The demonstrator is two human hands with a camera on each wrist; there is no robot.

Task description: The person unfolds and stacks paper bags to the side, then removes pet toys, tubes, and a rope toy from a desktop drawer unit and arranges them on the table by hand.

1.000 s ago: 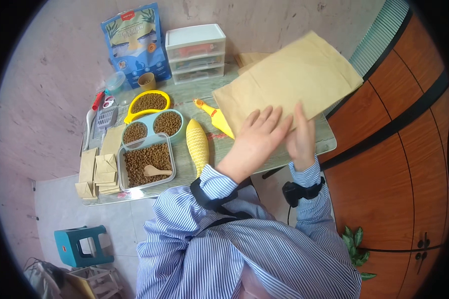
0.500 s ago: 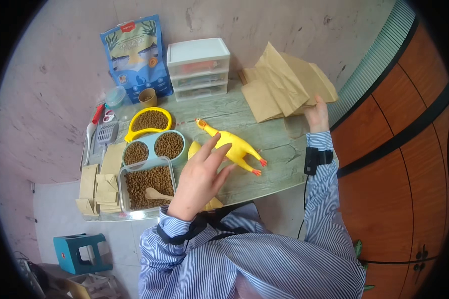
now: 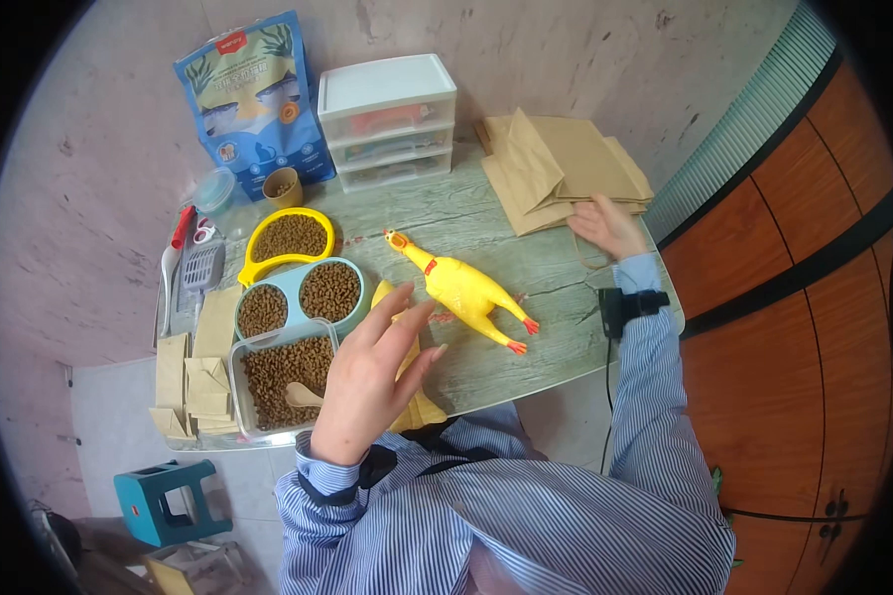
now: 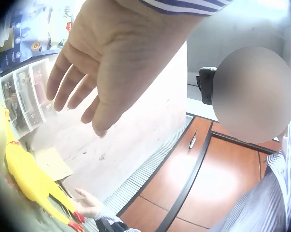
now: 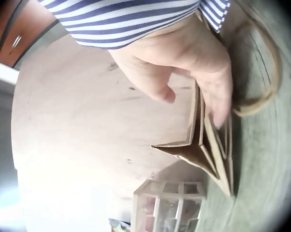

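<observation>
My right hand [image 3: 608,226] is at the near right edge of a stack of folded brown paper bags [image 3: 590,159] at the back right of the table. In the right wrist view its fingers lie along the bags' edge [image 5: 213,150], with the thumb held apart. A loop of bag handle [image 5: 268,92] sticks out beside it. My left hand [image 3: 357,387] hangs loosely over the yellow fish-shaped toy [image 3: 417,415], partly hiding it, and holds nothing. Just right of it a yellow rubber chicken [image 3: 464,288] lies with its red feet toward the front right.
Left of the hands stand a clear tub of kibble [image 3: 268,382] with a wooden scoop, a blue double bowl [image 3: 296,288] and a yellow bowl [image 3: 255,268]. Behind are a blue food bag [image 3: 258,119] and a small drawer unit [image 3: 387,89]. Small paper bags [image 3: 174,367] lie front left.
The paper bags went from over the chicken to the back right and now lie flatter there. My left hand let go and drew back left; my right hand loosened from the bags' edge.
</observation>
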